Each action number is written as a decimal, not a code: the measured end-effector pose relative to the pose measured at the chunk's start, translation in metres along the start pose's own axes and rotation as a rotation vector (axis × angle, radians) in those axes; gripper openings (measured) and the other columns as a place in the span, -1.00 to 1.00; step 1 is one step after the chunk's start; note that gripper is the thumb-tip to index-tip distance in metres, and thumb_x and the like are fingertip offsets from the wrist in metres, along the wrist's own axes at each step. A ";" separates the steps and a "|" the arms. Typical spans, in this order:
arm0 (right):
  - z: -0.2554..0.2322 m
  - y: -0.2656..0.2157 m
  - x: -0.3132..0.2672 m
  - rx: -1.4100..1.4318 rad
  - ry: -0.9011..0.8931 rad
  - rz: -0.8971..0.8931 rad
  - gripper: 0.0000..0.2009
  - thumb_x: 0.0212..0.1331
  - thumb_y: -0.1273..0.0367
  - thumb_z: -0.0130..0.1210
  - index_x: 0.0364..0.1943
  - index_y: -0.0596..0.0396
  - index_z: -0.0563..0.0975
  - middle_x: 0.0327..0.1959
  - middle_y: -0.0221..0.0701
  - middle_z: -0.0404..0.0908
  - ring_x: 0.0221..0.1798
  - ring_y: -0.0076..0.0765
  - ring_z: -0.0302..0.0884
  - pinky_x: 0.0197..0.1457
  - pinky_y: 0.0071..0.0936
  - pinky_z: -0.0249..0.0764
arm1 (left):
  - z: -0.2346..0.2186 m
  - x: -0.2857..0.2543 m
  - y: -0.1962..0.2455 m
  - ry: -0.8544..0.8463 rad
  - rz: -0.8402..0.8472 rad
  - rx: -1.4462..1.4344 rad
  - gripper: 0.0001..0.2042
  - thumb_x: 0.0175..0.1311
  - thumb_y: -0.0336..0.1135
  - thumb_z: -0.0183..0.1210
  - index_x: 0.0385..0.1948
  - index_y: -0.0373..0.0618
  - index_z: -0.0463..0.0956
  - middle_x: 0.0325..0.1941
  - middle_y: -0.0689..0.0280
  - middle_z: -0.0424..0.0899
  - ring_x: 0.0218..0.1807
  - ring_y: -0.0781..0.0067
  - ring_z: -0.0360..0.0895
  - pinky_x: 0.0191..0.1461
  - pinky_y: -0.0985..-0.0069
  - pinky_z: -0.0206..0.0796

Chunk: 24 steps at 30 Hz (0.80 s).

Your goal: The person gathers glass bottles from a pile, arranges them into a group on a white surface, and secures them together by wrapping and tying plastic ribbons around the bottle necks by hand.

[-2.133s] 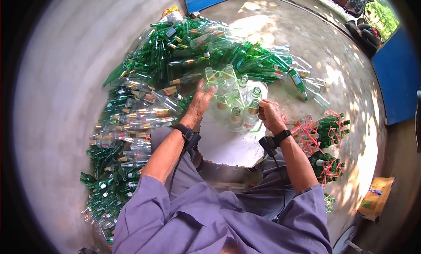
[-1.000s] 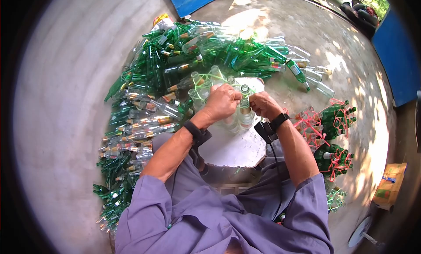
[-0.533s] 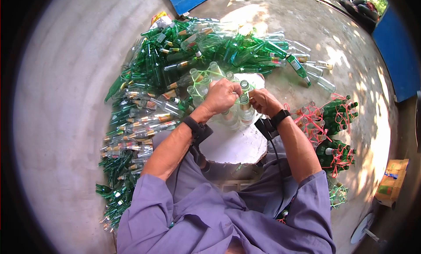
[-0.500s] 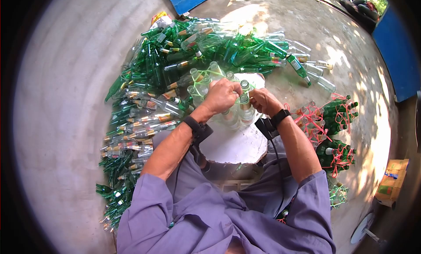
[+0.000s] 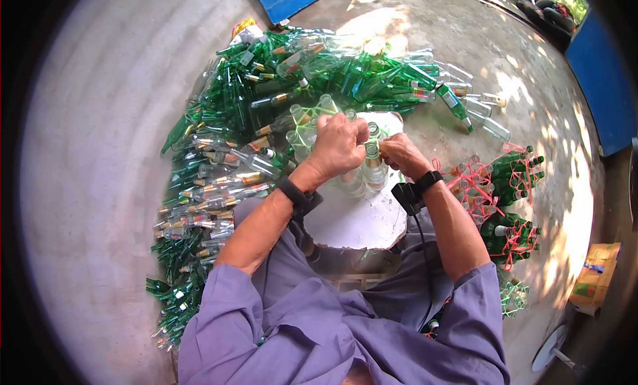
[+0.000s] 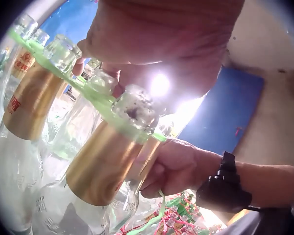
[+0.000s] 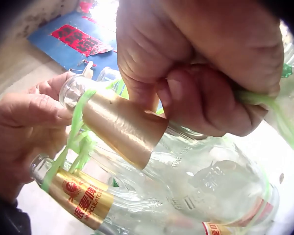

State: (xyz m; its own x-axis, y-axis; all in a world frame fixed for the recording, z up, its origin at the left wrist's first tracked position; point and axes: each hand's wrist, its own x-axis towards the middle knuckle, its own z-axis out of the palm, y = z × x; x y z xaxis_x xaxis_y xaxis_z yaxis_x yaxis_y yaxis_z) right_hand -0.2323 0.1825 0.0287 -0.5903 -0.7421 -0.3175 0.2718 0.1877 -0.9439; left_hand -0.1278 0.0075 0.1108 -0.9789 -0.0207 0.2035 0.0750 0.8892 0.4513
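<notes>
Clear glass bottles [image 5: 375, 175] with gold neck labels stand bunched on a white board [image 5: 349, 229], laced at the necks with green plastic string [image 6: 93, 100]. My left hand [image 5: 337, 145] is curled over the bunch; in the right wrist view its thumb and fingers pinch a bottle's neck close under the mouth [image 7: 74, 90]. My right hand [image 5: 405, 155] is beside that bottle, fingers folded tightly around the string, whose loose tail [image 7: 284, 117] trails out past the little-finger side. In the left wrist view the left palm hides part of the bunch.
A heap of green and clear bottles [image 5: 232, 92] curves along the far and left sides. Bundles of bottles tied with red string [image 5: 508, 235] stand at the right. A cardboard box [image 5: 595, 278] and blue panels [image 5: 601, 99] are farther out.
My left hand has come from the bunch's left side across to its right, near the right hand. Over the last half second both hands have stayed almost in place.
</notes>
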 end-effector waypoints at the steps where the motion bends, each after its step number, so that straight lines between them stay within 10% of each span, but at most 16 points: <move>1: 0.000 -0.003 -0.002 -0.052 -0.023 -0.064 -0.67 0.16 0.22 0.25 -0.64 0.13 0.56 -0.72 -0.57 0.38 -0.73 -0.67 0.18 -0.69 -0.55 0.04 | -0.002 0.001 0.001 0.016 0.019 0.019 -0.86 -0.05 -0.32 0.19 -0.39 0.03 0.60 -0.43 0.42 0.65 -0.15 0.30 0.52 0.18 0.22 0.10; 12: 0.000 -0.023 -0.011 -0.197 0.080 -0.084 -0.65 0.22 0.21 0.22 -0.66 0.08 0.50 -0.70 -0.64 0.34 -0.65 -0.72 0.18 -0.60 -0.58 0.09 | -0.020 -0.014 0.008 0.191 0.061 0.207 -0.91 -0.01 -0.35 0.18 -0.46 0.04 0.64 -0.48 0.42 0.66 -0.18 0.30 0.52 0.07 0.26 0.09; 24: 0.005 -0.025 -0.013 -0.334 0.142 -0.194 -0.69 0.19 0.24 0.22 -0.43 0.31 0.67 -0.66 -0.55 0.45 -0.56 -0.63 0.30 -0.50 -0.46 0.27 | -0.028 -0.022 -0.026 0.149 -0.149 0.051 -0.89 0.07 -0.36 0.17 -0.41 -0.13 0.62 -0.45 0.19 0.70 -0.32 0.10 0.67 -0.12 0.21 0.51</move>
State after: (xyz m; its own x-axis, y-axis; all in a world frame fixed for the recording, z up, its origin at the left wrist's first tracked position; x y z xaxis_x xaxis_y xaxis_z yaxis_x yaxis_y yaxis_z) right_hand -0.2273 0.1843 0.0572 -0.7115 -0.6927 -0.1183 -0.1028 0.2691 -0.9576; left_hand -0.1033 -0.0278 0.1186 -0.9391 -0.2175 0.2662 -0.0814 0.8931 0.4424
